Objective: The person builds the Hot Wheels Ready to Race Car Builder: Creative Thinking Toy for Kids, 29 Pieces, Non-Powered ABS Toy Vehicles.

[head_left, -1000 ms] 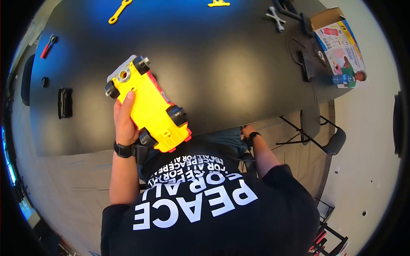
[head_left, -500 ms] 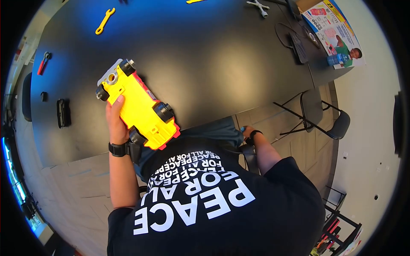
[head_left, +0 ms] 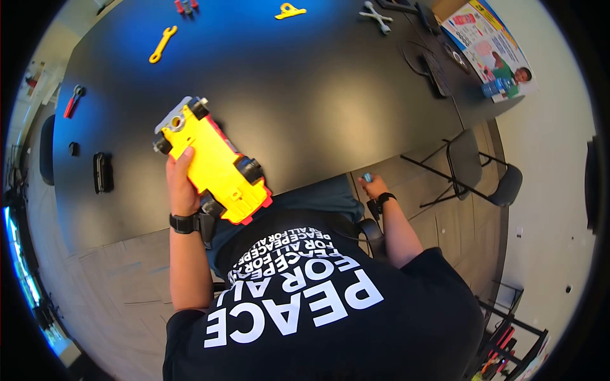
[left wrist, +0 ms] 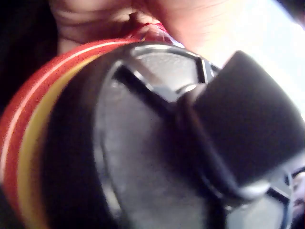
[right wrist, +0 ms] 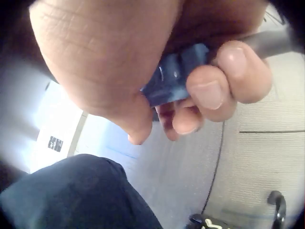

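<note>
My left hand [head_left: 183, 187] grips a toy truck [head_left: 219, 162] by its side, thumb over the yellow underside. The truck is held above the table's near edge, its bottom and black wheels facing up, with red bodywork along one side. A black wheel [left wrist: 143, 162] with a blocky black hub piece [left wrist: 248, 119] fills the left wrist view. Low beside the thigh, past the table edge, my right hand [head_left: 376, 188] holds a small blue plastic piece [right wrist: 174, 76] between thumb and curled fingers; the fingers hide part of its shape.
On the black table [head_left: 305, 114] lie a yellow toy wrench [head_left: 163, 44], a red-handled tool [head_left: 73, 101], a black case [head_left: 102, 173], a yellow clamp-like piece [head_left: 290, 11] and a grey cross wrench [head_left: 376, 18]. A water bottle [head_left: 497, 87] lies on a printed box [head_left: 489, 47]. Folding chairs [head_left: 464, 162] stand to the right.
The right hand has lifted slightly, and the blue piece in it has come into view. The left hand still holds the truck, much as before. The head view has shifted a little.
</note>
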Motion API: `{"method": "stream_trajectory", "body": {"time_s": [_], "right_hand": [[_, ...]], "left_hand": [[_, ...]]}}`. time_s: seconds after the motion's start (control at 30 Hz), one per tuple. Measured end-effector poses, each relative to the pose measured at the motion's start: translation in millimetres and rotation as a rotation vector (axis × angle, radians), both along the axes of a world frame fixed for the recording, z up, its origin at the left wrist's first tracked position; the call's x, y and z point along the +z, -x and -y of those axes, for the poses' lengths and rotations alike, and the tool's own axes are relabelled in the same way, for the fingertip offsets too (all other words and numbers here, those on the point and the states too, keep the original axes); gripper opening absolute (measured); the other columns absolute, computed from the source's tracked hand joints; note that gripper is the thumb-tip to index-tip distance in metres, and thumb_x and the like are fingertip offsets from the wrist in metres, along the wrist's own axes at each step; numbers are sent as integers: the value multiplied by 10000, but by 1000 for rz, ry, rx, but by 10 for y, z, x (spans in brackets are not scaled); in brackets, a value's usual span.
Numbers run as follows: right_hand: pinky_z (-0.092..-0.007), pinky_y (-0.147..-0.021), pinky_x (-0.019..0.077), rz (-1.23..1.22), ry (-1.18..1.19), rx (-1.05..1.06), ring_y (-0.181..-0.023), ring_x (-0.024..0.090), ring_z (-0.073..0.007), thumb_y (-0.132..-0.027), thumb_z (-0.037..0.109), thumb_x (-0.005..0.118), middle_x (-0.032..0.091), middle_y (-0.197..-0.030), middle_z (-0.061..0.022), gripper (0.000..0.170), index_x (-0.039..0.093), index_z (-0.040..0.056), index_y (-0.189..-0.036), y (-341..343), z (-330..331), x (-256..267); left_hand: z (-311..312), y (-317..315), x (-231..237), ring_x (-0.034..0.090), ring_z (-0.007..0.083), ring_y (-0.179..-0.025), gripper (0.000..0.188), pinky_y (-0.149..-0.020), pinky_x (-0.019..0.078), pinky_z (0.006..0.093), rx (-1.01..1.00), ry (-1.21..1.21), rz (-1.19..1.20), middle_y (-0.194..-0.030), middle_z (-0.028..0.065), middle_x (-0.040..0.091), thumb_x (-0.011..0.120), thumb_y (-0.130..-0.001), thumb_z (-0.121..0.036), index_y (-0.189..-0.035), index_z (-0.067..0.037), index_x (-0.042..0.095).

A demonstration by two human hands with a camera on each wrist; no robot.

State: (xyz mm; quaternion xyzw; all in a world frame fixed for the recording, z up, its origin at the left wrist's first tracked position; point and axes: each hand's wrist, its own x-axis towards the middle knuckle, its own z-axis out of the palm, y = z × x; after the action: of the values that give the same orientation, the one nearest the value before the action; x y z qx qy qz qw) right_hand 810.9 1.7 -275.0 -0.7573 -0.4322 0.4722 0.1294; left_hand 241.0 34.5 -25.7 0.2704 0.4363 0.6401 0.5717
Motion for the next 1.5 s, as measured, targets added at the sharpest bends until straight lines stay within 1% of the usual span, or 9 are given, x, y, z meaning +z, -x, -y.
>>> {"method": "stream_trajectory", "body": {"time_s": [0.33, 0.4, 0.47, 0.6, 0.67, 0.73, 0.87, 1.13, 1.5], "right_hand": [[-360, -499, 440, 121, 21, 285, -517, 576, -154, -983, 394, 831, 639, -668, -48, 408, 662, 55, -833, 265, -278, 1002], [-382, -553, 482, 208, -54, 398, -570, 626, -188, -962, 411, 846, 663, -674, -81, 443, 669, 29, -826, 346, -234, 1223], [-531, -820, 560, 247, -88, 550, -854, 736, -437, -933, 464, 851, 760, -854, -225, 508, 720, -26, -951, 594, -149, 1729], [-499, -832, 574, 260, 55, 875, -903, 754, -418, -951, 405, 846, 781, -945, -214, 424, 740, 1, -1024, 1375, -215, 3124], [-484, -844, 575, -226, -233, 876, -962, 752, -415, -981, 315, 821, 792, -1032, -187, 310, 741, 32, -1079, 1667, -241, 3460], [-479, -854, 573, -233, -370, 885, -975, 745, -411, -989, 292, 813, 790, -1043, -175, 283, 736, 45, -1104, 1938, -296, 3615], [-449, -873, 553, -194, -610, 988, -965, 718, -376, -979, 293, 829, 778, -1052, -133, 304, 733, 106, -1198, 2242, -459, 3505], [-510, -898, 559, -161, -618, 1125, -1004, 719, -433, -979, 293, 812, 772, -1050, -181, 321, 712, 64, -1179, 2672, -589, 3263], [-498, -872, 569, -239, -534, 965, -989, 733, -436, -966, 271, 829, 784, -1044, -195, 302, 738, 51, -1152, 2663, -534, 3054]], "left_hand": [[26, -8, 19, 783, 246, -1171, 447, -1040, 626, 391, -87, -45, 45, -1358, 150, 759, 694, -1077, -207, -1454, 8, 582], [32, 3, 31, 778, 260, -1193, 451, -1051, 626, 407, -93, -58, 90, -1369, 169, 753, 697, -1073, -174, -1461, 17, 570], [39, 7, 36, 772, 273, -1215, 457, -1062, 626, 424, -111, -71, 134, -1379, 188, 746, 700, -1069, -141, -1468, 27, 557], [49, 35, 7, 745, 293, -1278, 486, -1114, 598, 441, -141, -99, 208, -1428, 199, 723, 684, -1061, -136, -1496, 28, 540], [39, 41, 14, 738, 298, -1293, 495, -1125, 591, 444, -157, -101, 229, -1442, 201, 716, 678, -1059, -133, -1505, 28, 535], [44, 51, 36, 736, 307, -1298, 505, -1128, 589, 446, -187, -113, 237, -1456, 204, 708, 663, -1060, -123, -1522, 28, 522], [57, 31, 35, 729, 306, -1306, 505, -1137, 582, 450, -159, -113, 238, -1456, 200, 707, 659, -1063, -111, -1528, 24, 517], [70, -8, 71, 715, 287, -1320, 542, -1147, 573, 437, -118, -91, 243, -1470, 179, 687, 690, -1054, -91, -1548, 0, 485], [62, -4, 115, 727, 272, -1301, 535, -1134, 579, 424, -134, -83, 235, -1458, 179, 697, 696, -1053, -90, -1534, 25, 492]]}}
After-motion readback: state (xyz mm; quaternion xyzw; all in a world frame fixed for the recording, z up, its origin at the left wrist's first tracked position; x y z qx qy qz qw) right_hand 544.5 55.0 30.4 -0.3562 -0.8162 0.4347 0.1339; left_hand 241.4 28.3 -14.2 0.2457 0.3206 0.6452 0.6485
